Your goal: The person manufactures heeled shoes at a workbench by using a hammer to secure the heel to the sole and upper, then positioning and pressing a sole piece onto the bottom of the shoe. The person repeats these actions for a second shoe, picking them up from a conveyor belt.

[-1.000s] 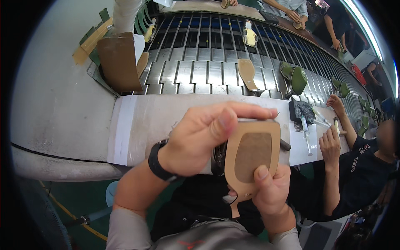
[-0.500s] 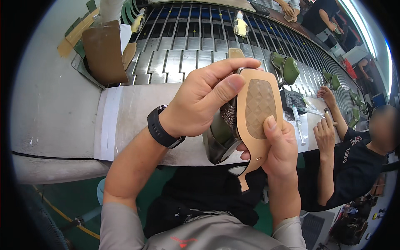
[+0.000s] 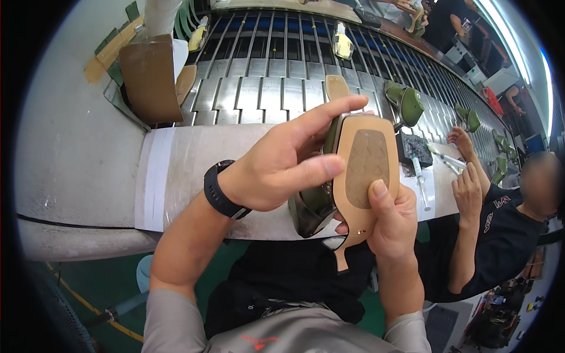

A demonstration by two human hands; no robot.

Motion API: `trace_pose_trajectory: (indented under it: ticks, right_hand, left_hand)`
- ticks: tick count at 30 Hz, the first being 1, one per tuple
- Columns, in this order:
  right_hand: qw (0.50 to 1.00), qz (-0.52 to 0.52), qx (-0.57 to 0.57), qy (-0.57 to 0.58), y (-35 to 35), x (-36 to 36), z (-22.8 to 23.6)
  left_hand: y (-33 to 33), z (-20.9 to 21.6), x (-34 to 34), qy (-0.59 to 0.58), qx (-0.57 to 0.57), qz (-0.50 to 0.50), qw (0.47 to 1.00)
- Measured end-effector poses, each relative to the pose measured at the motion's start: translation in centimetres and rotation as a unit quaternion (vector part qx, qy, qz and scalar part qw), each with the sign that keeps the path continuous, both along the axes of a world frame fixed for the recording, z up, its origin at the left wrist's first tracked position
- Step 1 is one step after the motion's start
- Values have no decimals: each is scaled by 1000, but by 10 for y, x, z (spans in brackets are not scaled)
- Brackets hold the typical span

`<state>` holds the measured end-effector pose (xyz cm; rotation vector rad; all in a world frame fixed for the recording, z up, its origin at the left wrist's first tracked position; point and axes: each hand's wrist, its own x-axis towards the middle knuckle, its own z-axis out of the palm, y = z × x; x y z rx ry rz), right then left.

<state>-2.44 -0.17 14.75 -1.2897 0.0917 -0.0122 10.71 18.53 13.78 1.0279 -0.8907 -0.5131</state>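
A green high-heeled shoe (image 3: 315, 197) is held upright over the near edge of the bench, its tan outsole (image 3: 343, 138) facing me. A darker patterned panel fills the forepart of the sole, and the narrow shank end points down. My left hand (image 3: 282, 157) wraps the shoe from the left, fingers reaching over the toe and thumb at the sole's edge. My right hand (image 3: 395, 220) grips the waist from the right, its thumb lying on the sole and its other fingers mostly hidden behind.
Beyond the bench (image 3: 194, 176) runs a metal slat conveyor (image 3: 247, 94) carrying green shoes (image 3: 406, 105) and a loose tan sole (image 3: 336, 88). A brown board (image 3: 150, 82) stands at left. On the right are a black block (image 3: 410, 147), a syringe (image 3: 419, 179) and a co-worker's hand (image 3: 468, 191).
The shoe and both hands have sunk slightly in view. My left thumb has dropped lower along the sole's edge, uncovering more of the green side. The tilt of the sole has shifted a little.
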Motion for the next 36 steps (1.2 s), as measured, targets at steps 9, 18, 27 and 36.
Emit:
trace_pose_trajectory:
  ticks: [9, 18, 27, 36]
  right_hand:
    - [992, 41, -103, -57, 30, -39, 6]
    - [940, 71, -276, -188, 60, -47, -8]
    - [923, 102, -301, -217, 79, -32, 1]
    - [938, 76, -283, -186, 78, -11, -4]
  left_hand:
    - [35, 17, -45, -102, 42, 128, 986]
    - [61, 39, -88, 79, 53, 250, 963]
    - [80, 49, -84, -43, 169, 316, 932]
    - [95, 39, -72, -178, 258, 411, 856]
